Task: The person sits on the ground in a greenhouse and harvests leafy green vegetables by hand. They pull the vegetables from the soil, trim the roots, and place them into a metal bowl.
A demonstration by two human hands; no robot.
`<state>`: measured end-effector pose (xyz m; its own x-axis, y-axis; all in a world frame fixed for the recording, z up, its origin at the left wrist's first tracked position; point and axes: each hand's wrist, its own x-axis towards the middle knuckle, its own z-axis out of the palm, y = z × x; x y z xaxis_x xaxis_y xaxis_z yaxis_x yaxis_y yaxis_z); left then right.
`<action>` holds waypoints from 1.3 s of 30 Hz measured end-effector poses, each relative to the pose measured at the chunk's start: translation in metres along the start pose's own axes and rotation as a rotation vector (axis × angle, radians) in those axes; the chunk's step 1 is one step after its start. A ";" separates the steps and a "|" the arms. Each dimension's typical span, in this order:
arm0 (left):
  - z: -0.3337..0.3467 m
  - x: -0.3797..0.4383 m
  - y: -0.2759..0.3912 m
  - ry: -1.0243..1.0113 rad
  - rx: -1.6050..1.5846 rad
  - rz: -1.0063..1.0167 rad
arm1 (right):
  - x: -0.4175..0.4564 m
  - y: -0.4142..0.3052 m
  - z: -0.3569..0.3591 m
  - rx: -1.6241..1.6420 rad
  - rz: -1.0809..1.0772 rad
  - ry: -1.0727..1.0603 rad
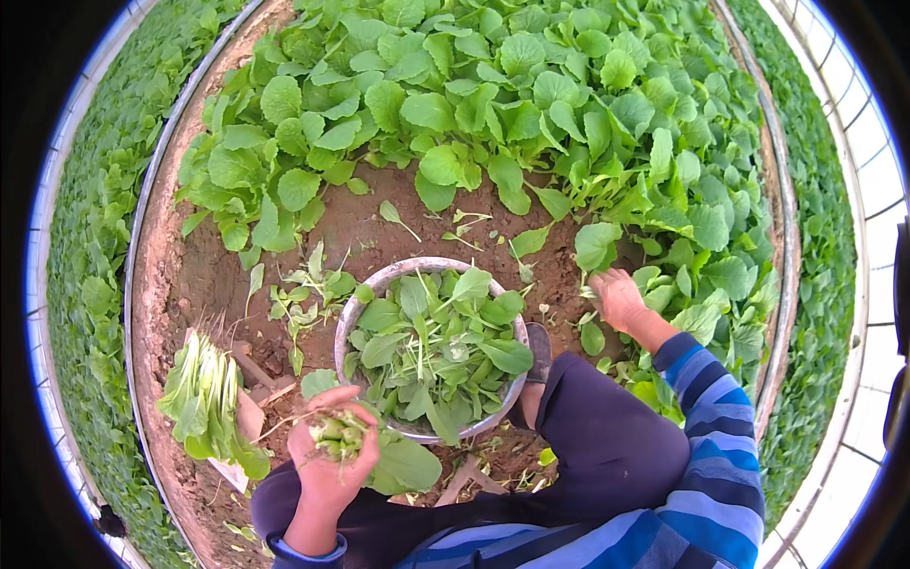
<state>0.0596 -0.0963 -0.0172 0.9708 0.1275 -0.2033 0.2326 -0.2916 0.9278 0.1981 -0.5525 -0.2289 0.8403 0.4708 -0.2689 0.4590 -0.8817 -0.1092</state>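
Observation:
My left hand [333, 451] is closed around a bunch of leafy greens [405, 466], their cut or rooted stem ends facing up and thin roots trailing out to the left. To the right, my right hand [617, 302] is down at the edge of the growing greens [597, 245], its fingertips at the base of a plant; whether they grip a stem is hard to tell. Between my hands stands a round basin [343, 334] full of loose green leaves [419, 348]. A pile of greens with pale stems and roots [206, 398] lies at the left.
Dense leafy plants [462, 107] fill the bed ahead. Loose leaves [309, 291] lie on the bare soil [355, 220]. Pieces of wood [256, 377] are beside the left pile. Curved-looking edging [146, 206] borders the bed. My shoe [539, 352] touches or nearly touches the basin.

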 end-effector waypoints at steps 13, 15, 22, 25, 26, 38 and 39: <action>0.028 0.003 0.013 -0.063 -0.089 0.146 | 0.032 -0.138 -0.187 0.667 -0.175 0.246; 0.032 0.004 0.010 -0.136 -0.215 0.117 | 0.032 -0.156 -0.200 0.869 -0.204 0.274; 0.037 -0.005 0.018 -0.234 -0.346 0.272 | 0.000 -0.259 -0.251 1.032 -0.425 0.393; 0.037 -0.007 0.014 -0.168 -0.308 0.395 | -0.006 -0.293 -0.245 1.276 -0.366 0.435; 0.038 -0.007 0.013 -0.140 -0.340 0.437 | -0.005 -0.296 -0.243 1.265 -0.369 0.437; 0.022 -0.012 0.016 0.150 0.195 0.536 | 0.026 -0.293 -0.232 0.879 -0.178 0.778; 0.021 -0.011 0.015 0.164 0.228 0.537 | 0.029 -0.289 -0.234 0.793 -0.202 0.816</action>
<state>0.0537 -0.1217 -0.0080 0.9383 0.0456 0.3428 -0.2632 -0.5489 0.7934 0.1571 -0.2769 0.0184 0.8413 0.2308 0.4889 0.5392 -0.4241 -0.7276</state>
